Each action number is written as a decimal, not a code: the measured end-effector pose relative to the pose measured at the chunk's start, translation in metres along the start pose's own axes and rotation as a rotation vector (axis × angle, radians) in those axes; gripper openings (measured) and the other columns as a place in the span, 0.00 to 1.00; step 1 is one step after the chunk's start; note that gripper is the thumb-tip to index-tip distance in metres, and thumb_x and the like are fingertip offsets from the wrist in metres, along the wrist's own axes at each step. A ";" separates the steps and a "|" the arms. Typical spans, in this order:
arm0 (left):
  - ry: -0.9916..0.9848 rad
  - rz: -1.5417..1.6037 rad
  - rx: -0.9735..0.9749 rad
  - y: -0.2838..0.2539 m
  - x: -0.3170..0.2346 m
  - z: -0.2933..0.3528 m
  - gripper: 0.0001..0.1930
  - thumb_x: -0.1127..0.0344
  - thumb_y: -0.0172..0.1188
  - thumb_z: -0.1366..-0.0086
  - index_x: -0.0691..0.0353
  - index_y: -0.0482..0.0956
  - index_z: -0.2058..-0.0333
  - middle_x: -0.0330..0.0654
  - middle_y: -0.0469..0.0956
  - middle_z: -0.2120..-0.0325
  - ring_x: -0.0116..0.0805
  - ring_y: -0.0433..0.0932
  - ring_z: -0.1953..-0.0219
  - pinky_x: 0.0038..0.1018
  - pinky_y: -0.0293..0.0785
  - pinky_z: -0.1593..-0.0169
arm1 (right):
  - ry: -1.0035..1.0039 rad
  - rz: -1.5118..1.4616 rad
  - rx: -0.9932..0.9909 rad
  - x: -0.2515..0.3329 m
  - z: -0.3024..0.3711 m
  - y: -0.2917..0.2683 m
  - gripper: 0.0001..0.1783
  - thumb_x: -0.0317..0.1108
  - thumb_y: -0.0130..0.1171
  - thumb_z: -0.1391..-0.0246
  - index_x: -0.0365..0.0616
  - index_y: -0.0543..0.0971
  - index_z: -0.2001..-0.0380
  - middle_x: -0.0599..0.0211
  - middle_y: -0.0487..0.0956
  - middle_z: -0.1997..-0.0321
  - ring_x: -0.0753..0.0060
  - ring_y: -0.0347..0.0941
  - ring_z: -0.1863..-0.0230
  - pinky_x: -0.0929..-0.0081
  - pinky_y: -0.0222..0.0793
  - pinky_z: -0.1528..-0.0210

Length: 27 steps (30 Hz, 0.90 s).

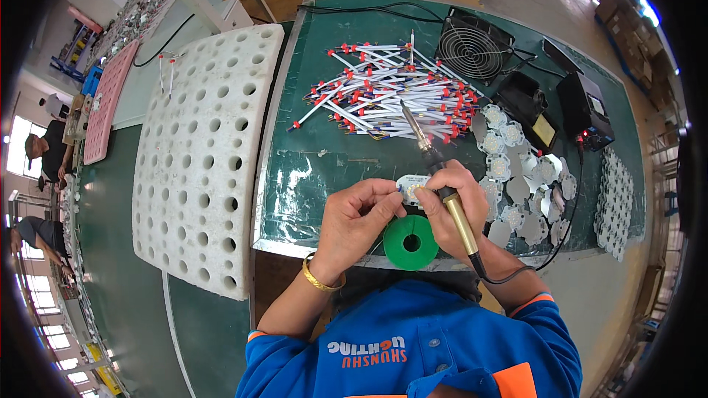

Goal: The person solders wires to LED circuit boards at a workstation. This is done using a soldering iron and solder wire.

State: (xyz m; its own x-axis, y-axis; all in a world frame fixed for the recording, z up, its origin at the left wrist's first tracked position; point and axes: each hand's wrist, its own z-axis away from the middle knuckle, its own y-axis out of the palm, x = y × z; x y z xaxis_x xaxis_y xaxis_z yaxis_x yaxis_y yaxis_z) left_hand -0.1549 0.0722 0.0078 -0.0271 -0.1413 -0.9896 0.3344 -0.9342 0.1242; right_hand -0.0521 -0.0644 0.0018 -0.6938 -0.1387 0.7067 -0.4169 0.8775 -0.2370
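Holding an iron (459,222) and steadying a board (415,193) together: right hand (472,195), its fingers closed about the handle, thumb and fingertip at the board's right side. Left hand (350,220): thumb and fingers pinched narrow at the board's left end, a bit of blue showing there; whether it also grips a strand, cannot tell.

Iron: gold handle, dark collar, bare metal tip aimed up and away from the body, presumably to spare the fingers its heat. Cord (525,271): slack loop to the black unit (585,112), red light lit, likely left long for free movement.

Spool (398,250): green, lying flat at the table's near edge just below the hands, probably for short reach.

Leads (391,92): white, red collars, blue ends; heaped beyond the hands, seemingly for easy picking. Fan (472,48): black, wire guard, behind the heap, perhaps to shift fumes. Stand (527,107): black, yellow pad, to the right, apparently a rest for the iron. Loose boards (538,177): overlapping, right of the hands. Panel (616,203): gridded, at the far right. Foam slab (198,140): white, rows of holes, at left; two leads upright near its far end.

Board, appearance: small, pale, rounded; yellowish patch, faint dark marking; partly covered by fingertips; between both hands, above the spool.
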 end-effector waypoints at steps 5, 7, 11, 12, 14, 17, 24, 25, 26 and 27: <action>-0.073 0.130 0.033 0.001 -0.006 -0.001 0.08 0.71 0.57 0.37 0.66 0.77 0.60 0.39 0.79 0.76 0.16 0.71 0.75 0.13 0.63 0.72 | -0.033 0.013 -0.041 0.002 0.001 0.002 0.12 0.21 0.63 0.55 0.41 0.71 0.69 0.67 0.73 0.77 0.71 0.61 0.81 0.75 0.57 0.80; -0.067 0.163 0.023 0.002 -0.003 -0.001 0.08 0.71 0.57 0.38 0.65 0.78 0.61 0.38 0.79 0.76 0.16 0.70 0.76 0.13 0.62 0.73 | -0.053 0.026 -0.058 0.002 0.002 0.003 0.12 0.22 0.64 0.55 0.41 0.71 0.69 0.67 0.73 0.78 0.72 0.60 0.81 0.75 0.56 0.81; -0.056 0.148 -0.034 0.003 -0.003 0.001 0.06 0.71 0.57 0.38 0.65 0.78 0.63 0.38 0.79 0.77 0.16 0.71 0.75 0.13 0.62 0.72 | -0.032 0.008 -0.055 0.006 0.001 0.004 0.13 0.21 0.64 0.56 0.41 0.71 0.69 0.67 0.72 0.79 0.72 0.60 0.81 0.75 0.56 0.81; -0.055 0.149 -0.038 0.002 -0.004 0.002 0.06 0.71 0.57 0.38 0.65 0.78 0.63 0.38 0.79 0.77 0.16 0.71 0.75 0.13 0.62 0.72 | -0.015 0.032 -0.028 0.008 0.001 0.004 0.13 0.21 0.64 0.56 0.41 0.71 0.69 0.66 0.72 0.78 0.72 0.61 0.81 0.75 0.57 0.80; -0.053 0.083 -0.051 -0.003 -0.004 0.003 0.05 0.72 0.57 0.39 0.66 0.78 0.65 0.37 0.78 0.78 0.17 0.73 0.74 0.13 0.65 0.71 | 0.000 0.054 0.004 0.010 0.001 0.003 0.13 0.21 0.64 0.57 0.41 0.71 0.68 0.66 0.73 0.78 0.72 0.62 0.80 0.75 0.58 0.80; -0.058 -0.123 -0.123 -0.011 -0.019 0.009 0.05 0.73 0.57 0.40 0.68 0.78 0.66 0.36 0.78 0.78 0.18 0.75 0.74 0.14 0.67 0.69 | 0.045 0.006 0.082 0.009 0.005 -0.005 0.14 0.20 0.64 0.58 0.40 0.71 0.67 0.63 0.73 0.76 0.71 0.66 0.79 0.76 0.61 0.79; 0.261 -0.594 -0.100 -0.009 -0.028 0.018 0.06 0.76 0.60 0.46 0.68 0.79 0.68 0.40 0.79 0.78 0.20 0.74 0.79 0.18 0.68 0.76 | -0.125 -0.032 0.112 0.011 0.015 -0.036 0.16 0.40 0.59 0.48 0.39 0.73 0.64 0.59 0.73 0.75 0.66 0.66 0.79 0.74 0.62 0.79; 0.314 -0.658 -0.088 -0.009 -0.030 0.018 0.06 0.76 0.60 0.47 0.68 0.79 0.69 0.42 0.79 0.78 0.21 0.74 0.80 0.18 0.68 0.76 | -0.123 -0.030 0.111 0.011 0.018 -0.040 0.16 0.40 0.59 0.48 0.39 0.73 0.64 0.59 0.73 0.75 0.66 0.66 0.79 0.74 0.62 0.79; 0.312 -0.655 -0.086 -0.008 -0.032 0.019 0.06 0.76 0.60 0.47 0.68 0.79 0.69 0.42 0.79 0.78 0.21 0.74 0.80 0.18 0.68 0.76 | -0.128 -0.014 0.163 0.012 0.021 -0.046 0.17 0.41 0.59 0.48 0.39 0.73 0.63 0.60 0.72 0.76 0.65 0.66 0.79 0.73 0.62 0.79; 0.346 -0.659 -0.111 -0.007 -0.033 0.019 0.06 0.76 0.60 0.48 0.67 0.80 0.69 0.42 0.79 0.78 0.23 0.74 0.81 0.19 0.68 0.77 | -0.132 0.002 0.215 0.013 0.024 -0.050 0.18 0.42 0.59 0.48 0.38 0.73 0.62 0.61 0.72 0.76 0.65 0.66 0.79 0.73 0.62 0.79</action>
State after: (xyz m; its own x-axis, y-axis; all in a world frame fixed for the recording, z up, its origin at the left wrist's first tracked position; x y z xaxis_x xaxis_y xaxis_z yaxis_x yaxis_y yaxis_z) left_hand -0.1746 0.0768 0.0407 0.0372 0.5636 -0.8252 0.4447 -0.7489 -0.4914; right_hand -0.0544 -0.1213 0.0072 -0.7596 -0.2087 0.6160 -0.5210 0.7621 -0.3843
